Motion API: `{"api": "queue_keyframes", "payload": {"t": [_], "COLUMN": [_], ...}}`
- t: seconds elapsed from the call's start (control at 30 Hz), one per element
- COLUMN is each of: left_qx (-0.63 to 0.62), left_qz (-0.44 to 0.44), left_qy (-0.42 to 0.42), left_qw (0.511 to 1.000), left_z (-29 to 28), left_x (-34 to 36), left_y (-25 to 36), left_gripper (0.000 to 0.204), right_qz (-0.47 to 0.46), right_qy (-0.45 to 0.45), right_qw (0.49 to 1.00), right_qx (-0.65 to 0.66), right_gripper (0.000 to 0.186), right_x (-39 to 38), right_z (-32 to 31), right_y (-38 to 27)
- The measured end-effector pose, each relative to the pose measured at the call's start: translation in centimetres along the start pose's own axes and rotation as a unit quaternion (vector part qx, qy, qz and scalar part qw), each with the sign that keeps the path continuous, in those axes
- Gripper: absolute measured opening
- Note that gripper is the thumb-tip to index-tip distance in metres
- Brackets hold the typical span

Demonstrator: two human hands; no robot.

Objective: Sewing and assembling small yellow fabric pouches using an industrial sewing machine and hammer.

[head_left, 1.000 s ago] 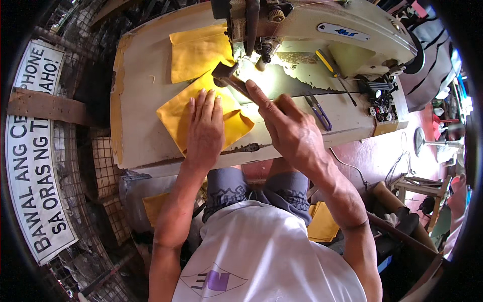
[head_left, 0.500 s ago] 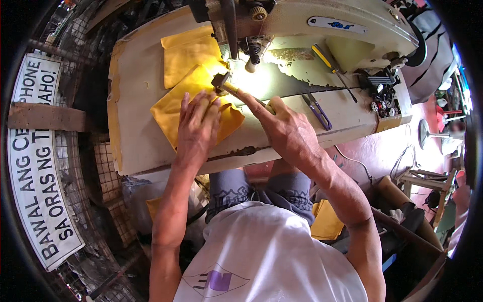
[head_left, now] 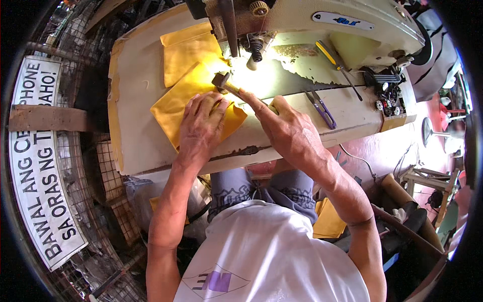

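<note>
Tabletop (head_left: 136, 141): yellow fabric (head_left: 171, 103) under left hand (head_left: 201, 126) fingers

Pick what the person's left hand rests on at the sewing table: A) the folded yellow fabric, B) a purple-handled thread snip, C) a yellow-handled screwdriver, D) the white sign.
A: the left hand lies flat on the folded yellow fabric, while the right hand grips a small hammer beside it.

bench (head_left: 136, 141): cream top, worn front edge | yellow fabric piece (head_left: 173, 103) flat at left-centre, second yellow piece (head_left: 183, 50) behind it | sewing machine (head_left: 352, 30) along far side | thread snips (head_left: 322, 108) at right | yellow-handled screwdriver (head_left: 337, 60) on the machine's bed
</note>
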State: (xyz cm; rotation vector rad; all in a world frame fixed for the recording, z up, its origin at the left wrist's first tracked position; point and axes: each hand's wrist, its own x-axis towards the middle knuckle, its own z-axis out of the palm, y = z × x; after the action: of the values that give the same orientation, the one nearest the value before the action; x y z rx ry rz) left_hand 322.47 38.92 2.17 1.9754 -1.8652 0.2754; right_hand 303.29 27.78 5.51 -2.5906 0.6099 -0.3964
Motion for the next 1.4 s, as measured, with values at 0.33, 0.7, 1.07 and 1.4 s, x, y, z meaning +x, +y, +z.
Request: {"api": "queue_keyframes", "payload": {"t": [0.33, 0.7, 1.07, 1.4], "left_qx": [-0.016, -0.041, -0.038, -0.060], "left_qz": [-0.007, 0.013, 0.017, 0.016], "left_qy": [0.025, 0.100, 0.120, 0.053], "left_qw": [1.000, 0.994, 0.992, 0.997], "left_z": [-0.7, 1.6, 1.9, 0.7], "left_x": [1.4, 0.9, 0.7, 0.1], "left_y": [-1.3, -1.0, -1.2, -1.1], "left_gripper": [0.029, 0.029, 0.022, 0.019], "right_qz": [0.018, 0.025, 0.024, 0.033], "right_qy": [0.017, -0.036, 0.034, 0.022], "right_qw": [1.000, 0.999, 0.999, 0.999], "right_qx": [-0.013, 0.022, -0.024, -0.015], "right_gripper": [0.066, 0.092, 0.068, 0.068], "right_x": [-0.1, -0.4, -1.4, -1.9], "right_z": [1.0, -0.1, -0.6, -0.2], "right_y": [0.0, 0.4, -0.8, -0.9]}}
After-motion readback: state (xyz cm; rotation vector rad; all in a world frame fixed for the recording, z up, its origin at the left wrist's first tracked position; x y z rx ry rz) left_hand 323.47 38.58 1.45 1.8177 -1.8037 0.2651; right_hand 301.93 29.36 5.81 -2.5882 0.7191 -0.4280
